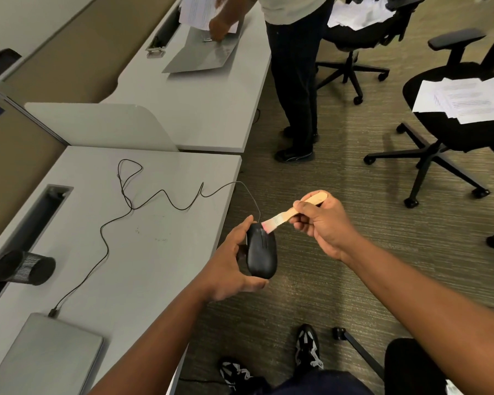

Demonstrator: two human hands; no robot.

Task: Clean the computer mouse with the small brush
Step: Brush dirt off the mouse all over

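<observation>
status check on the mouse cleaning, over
Left hand gripping mouse off the desk edge. Right hand holding brush, bristles on mouse front. Cable trailing across desk, nothing blocking.

laptop (pixel 43 354) on desk (pixel 154 252), cup (pixel 23 267) behind

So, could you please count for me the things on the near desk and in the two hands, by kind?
Black wired computer mouse, in left hand: 1
Small wooden-handled brush, in right hand: 1
Closed grey laptop: 1
Black mesh pen cup, on its side: 1
Total: 4
</observation>
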